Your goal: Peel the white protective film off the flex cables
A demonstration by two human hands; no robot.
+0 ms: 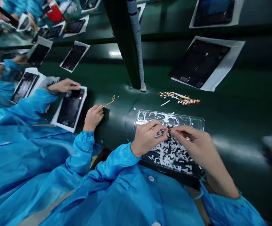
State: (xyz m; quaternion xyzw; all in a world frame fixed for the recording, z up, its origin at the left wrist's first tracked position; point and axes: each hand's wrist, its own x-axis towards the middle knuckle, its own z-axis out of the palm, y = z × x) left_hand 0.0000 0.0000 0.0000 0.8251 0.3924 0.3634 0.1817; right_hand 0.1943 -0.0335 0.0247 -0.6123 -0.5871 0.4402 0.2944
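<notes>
Two hands meet over a clear plastic tray (198, 121) at the near edge of the green work surface (244, 103): left hand (147, 138) and right hand (197, 144) each pinch one end of a small orange-tipped strip (169, 129), fingertips nearly touching. The tray holds a heap of white peeled scraps (171, 150). Risk, as judged: the strip looks thin, so a sideways tug could tear or crease it, or it could drop among the scraps and be hard to find. Left, just beside, a co-worker's hand (93, 117) rests by a loose orange flex piece (109, 102); their other hand (64, 85) lies on a dark device panel (70, 108). Beyond the tray, a row of orange-and-white flex strips (179, 98). Farther right, a larger panel on white sheet (230, 62). Open room lies right of the tray; a dark post (124, 44) blocks the far centre.
</notes>
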